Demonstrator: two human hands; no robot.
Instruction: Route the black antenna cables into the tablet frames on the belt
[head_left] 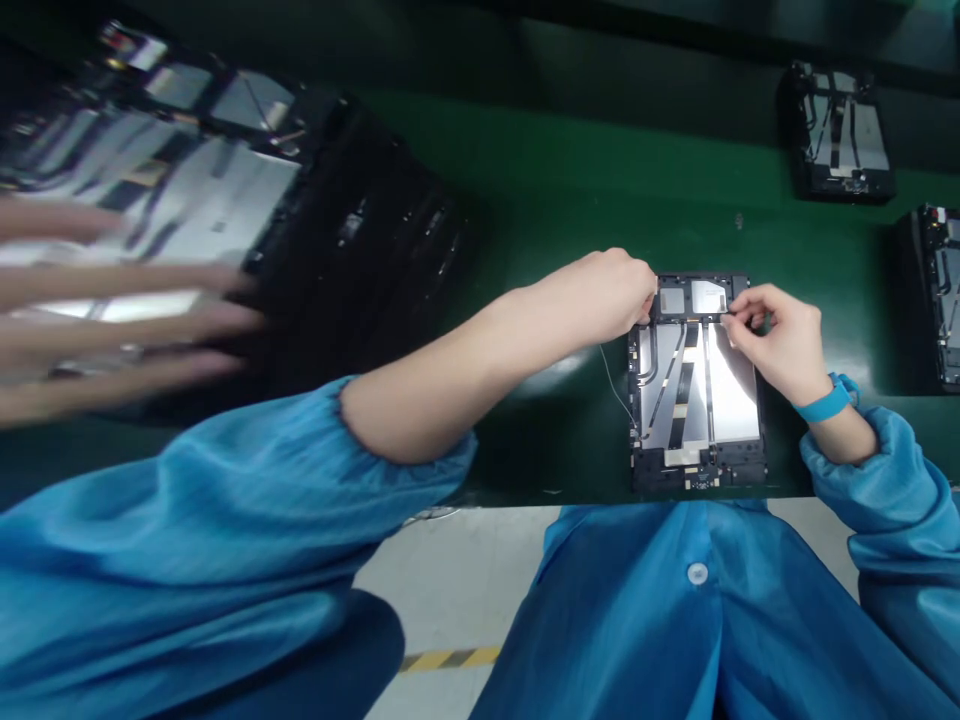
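Tablet chassis (697,400) lies beneath the fingers (739,312): the left hand (600,295) grips its top corner, the right hand (772,345) pinches something too small to tell at its top edge, and a slip could tear the ribbon cable (684,390).

stacked tablet frames (360,250) left; two frames (836,135) right on green mat (570,170); yellow-black floor tape (450,658)

Left hand (604,297), right hand (772,342), both gripping tablet chassis (697,400), green workbench (570,200)
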